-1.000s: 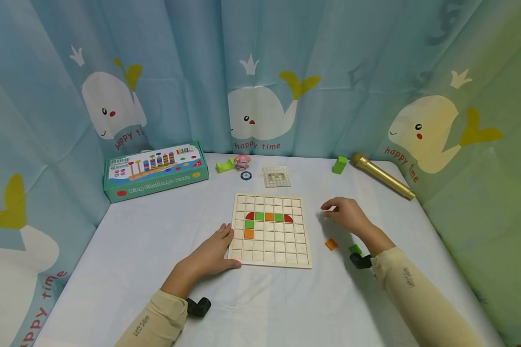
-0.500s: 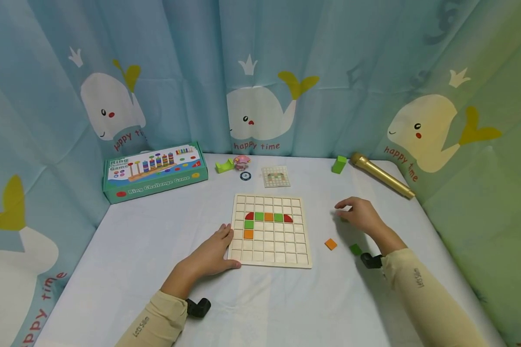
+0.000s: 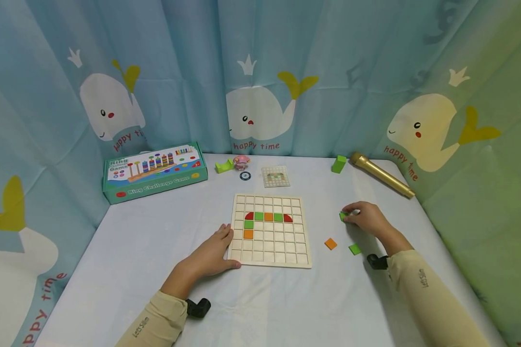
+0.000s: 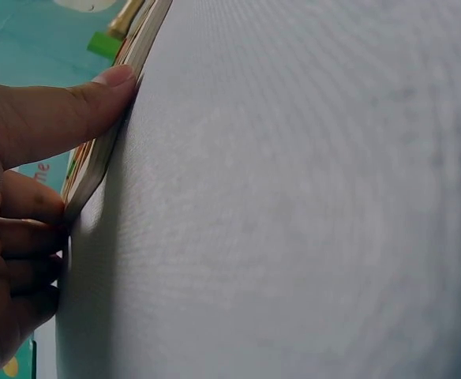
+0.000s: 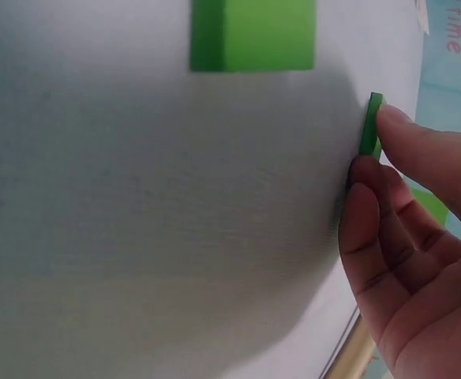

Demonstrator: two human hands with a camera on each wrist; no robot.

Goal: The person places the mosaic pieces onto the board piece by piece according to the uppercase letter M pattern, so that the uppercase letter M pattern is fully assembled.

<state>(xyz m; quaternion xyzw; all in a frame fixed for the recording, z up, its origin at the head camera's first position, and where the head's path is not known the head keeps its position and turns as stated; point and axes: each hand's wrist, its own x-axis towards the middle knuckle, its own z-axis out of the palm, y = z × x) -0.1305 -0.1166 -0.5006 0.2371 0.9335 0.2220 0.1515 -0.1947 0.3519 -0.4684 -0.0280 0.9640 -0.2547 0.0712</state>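
In the head view, the wooden grid board (image 3: 269,250) lies flat, with red, green and orange tiles set in an upper row and down its left side. My left hand (image 3: 210,253) rests against its left edge, fingers extended, thumb at the near-left corner. The left wrist view shows the thumb (image 4: 96,103) touching the board's side. Right of the board, my right hand (image 3: 369,220) pinches a small green square tile (image 3: 342,216) between thumb and fingertips; this tile (image 5: 370,126) looks edge-on in the right wrist view. Nearer me lie an orange tile (image 3: 331,244) and another green tile (image 3: 354,249).
Behind the board lies a pattern card (image 3: 276,177). Farther left are a small round disc (image 3: 245,176), a pink figurine (image 3: 241,162), a green curved block (image 3: 224,166) and a ring game box (image 3: 155,172). A green block (image 3: 339,164) and gold microphone (image 3: 382,175) stand at the back right.
My right hand has moved right, away from the board, and now holds a green tile between its fingertips. The left hand and the board have stayed in place.
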